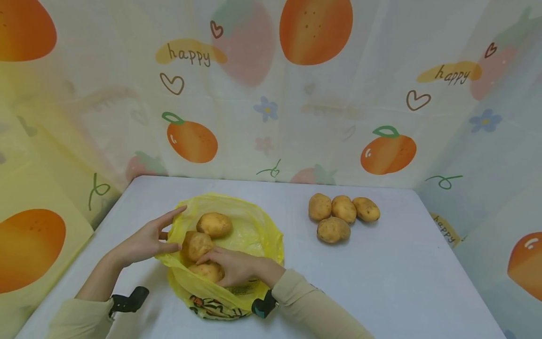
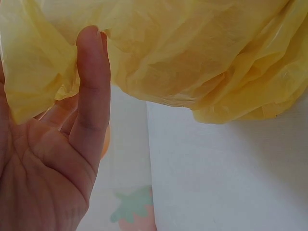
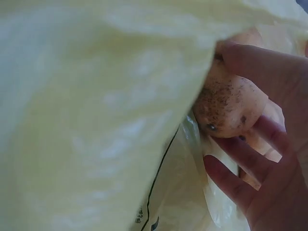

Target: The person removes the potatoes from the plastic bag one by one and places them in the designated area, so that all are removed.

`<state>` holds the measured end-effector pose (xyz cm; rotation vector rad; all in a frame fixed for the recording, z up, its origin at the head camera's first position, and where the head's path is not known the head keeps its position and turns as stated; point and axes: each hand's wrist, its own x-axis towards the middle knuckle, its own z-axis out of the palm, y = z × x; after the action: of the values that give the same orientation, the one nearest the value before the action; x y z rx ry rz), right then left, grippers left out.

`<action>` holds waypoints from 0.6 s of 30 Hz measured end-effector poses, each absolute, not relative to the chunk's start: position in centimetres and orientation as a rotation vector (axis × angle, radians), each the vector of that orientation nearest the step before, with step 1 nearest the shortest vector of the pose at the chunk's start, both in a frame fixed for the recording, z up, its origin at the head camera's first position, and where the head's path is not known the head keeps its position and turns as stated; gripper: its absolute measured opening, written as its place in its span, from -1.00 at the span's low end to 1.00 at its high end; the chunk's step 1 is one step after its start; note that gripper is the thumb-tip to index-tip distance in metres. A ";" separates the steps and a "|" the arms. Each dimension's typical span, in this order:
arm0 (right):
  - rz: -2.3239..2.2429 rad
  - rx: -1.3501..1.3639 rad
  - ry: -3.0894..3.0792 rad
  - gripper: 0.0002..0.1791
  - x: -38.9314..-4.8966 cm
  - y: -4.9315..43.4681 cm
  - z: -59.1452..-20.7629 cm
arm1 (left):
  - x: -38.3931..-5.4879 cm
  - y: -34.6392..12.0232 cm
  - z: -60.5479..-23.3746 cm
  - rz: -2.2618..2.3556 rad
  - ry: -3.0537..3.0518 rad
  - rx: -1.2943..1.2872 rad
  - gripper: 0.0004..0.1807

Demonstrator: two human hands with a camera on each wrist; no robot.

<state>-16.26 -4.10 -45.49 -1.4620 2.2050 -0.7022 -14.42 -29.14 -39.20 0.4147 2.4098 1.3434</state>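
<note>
Right hand seemingly grips 1 potato inside yellow bag.

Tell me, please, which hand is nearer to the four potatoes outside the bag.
Right. The right hand is in the yellow bag, left of the four potatoes; the left hand is at the bag's left rim, farther from them.

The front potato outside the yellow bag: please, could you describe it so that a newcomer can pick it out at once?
On the white table, find the yellow bag, then look to its right, where four potatoes lie together. Three make a row at the back; the front potato is the only one lying before that row, nearer the head camera.
</note>
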 end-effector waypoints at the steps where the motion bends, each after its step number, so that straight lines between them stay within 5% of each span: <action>1: -0.702 -1.465 2.204 -0.36 -16.3 -4.1 -45.5 | -14.4 -29.1 -39.2 1.342 2.411 0.414 -0.04; 18: -0.729 -1.310 2.217 -0.32 -17.0 -2.7 -44.2 | -14.6 -29.3 -39.3 1.332 2.406 0.409 -0.04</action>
<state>-16.98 -2.74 -44.20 -1.3099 2.2166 -0.7287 -14.62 -29.25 -39.35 0.4088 2.4061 1.3321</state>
